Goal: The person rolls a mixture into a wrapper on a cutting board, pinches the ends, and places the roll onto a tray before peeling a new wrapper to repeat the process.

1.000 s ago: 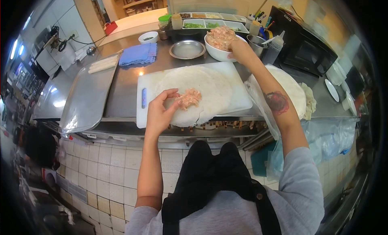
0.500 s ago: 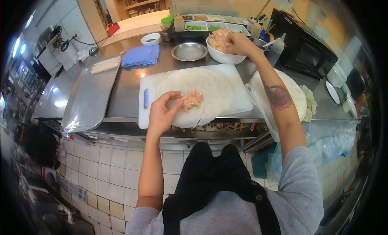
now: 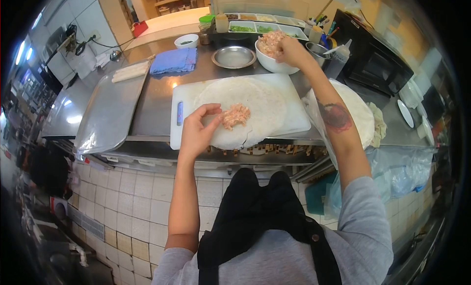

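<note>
A round white dough sheet (image 3: 265, 108) lies on the white cutting board (image 3: 299, 116), with a small heap of pinkish filling (image 3: 236, 116) on it. Beside the heap's left edge is my left hand (image 3: 201, 128), thumb and fingers apart, holding nothing. My right hand (image 3: 293, 53) is at the white bowl (image 3: 274, 64) of filling, its fingers bent into the mixture at the bowl's right side. What those fingertips hold is hidden.
A metal tray (image 3: 110, 111) with white rolls (image 3: 131, 72) is at left, near a folded blue cloth (image 3: 174, 61). Behind the board are a round metal dish (image 3: 234, 57) and topping containers (image 3: 243, 27). More round sheets (image 3: 353, 111) lie at right, below a black microwave (image 3: 375, 64).
The view has shifted slightly. My right hand stays at the bowl of filling, and my left hand remains beside the heap with little change.
</note>
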The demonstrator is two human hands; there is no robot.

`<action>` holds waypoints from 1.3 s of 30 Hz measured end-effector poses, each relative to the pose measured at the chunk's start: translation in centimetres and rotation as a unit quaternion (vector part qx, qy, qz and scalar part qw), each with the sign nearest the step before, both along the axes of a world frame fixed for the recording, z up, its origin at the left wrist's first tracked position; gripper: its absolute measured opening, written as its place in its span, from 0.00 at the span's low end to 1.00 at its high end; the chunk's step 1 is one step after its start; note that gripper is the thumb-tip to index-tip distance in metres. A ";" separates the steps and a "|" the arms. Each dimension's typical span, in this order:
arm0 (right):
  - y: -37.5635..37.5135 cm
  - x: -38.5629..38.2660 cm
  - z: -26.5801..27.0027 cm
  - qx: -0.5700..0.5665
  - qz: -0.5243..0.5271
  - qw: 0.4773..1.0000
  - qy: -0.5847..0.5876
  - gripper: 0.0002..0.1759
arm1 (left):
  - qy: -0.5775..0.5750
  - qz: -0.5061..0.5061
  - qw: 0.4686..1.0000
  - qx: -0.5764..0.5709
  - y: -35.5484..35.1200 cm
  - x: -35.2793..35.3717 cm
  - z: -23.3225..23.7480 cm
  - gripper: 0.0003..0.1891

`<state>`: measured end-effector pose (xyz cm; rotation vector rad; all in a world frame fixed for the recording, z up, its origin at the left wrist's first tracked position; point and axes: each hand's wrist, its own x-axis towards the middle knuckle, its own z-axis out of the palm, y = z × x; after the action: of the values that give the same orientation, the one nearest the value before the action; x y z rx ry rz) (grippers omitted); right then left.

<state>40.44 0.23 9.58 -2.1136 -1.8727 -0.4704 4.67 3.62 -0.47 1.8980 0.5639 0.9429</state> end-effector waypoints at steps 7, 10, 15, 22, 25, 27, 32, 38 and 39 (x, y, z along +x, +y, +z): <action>-5.3 -10.7 1.3 -0.019 0.173 0.910 0.378 0.11 | -0.017 -0.002 1.000 0.003 0.2 0.1 -0.3 0.16; -6.0 -14.7 -1.8 -0.094 0.241 0.896 0.361 0.12 | -0.009 0.005 1.000 0.001 0.0 0.0 -0.3 0.16; -7.3 -19.9 -7.3 0.081 0.254 0.948 0.176 0.07 | -0.001 0.007 1.000 0.008 -0.1 0.0 0.0 0.16; -5.0 -14.8 -3.0 0.068 0.249 0.944 0.207 0.17 | -0.004 0.003 1.000 -0.013 0.0 0.0 0.0 0.15; -2.3 -7.2 -1.3 0.196 0.081 0.977 0.030 0.19 | -0.022 -0.007 1.000 -0.013 0.2 -0.2 -0.2 0.15; -1.4 -2.8 -1.3 0.086 -0.062 0.993 0.058 0.19 | -0.025 -0.022 0.999 -0.023 0.3 -0.1 -0.1 0.15; -0.1 1.4 -2.7 -0.029 -0.057 0.998 0.000 0.20 | -0.023 -0.015 0.999 -0.018 0.2 -0.1 -0.1 0.15; -1.4 0.0 -1.2 0.018 -0.041 0.997 0.056 0.18 | -0.001 -0.017 1.000 -0.023 0.4 -0.3 0.0 0.15; -2.1 -1.4 -0.4 0.058 -0.070 0.991 0.097 0.17 | 0.003 -0.024 0.999 -0.027 0.5 -0.2 0.0 0.15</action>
<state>39.07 -1.91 9.18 -2.1388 -1.5615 -0.3777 4.44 4.08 -0.43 1.8580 0.5395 0.8831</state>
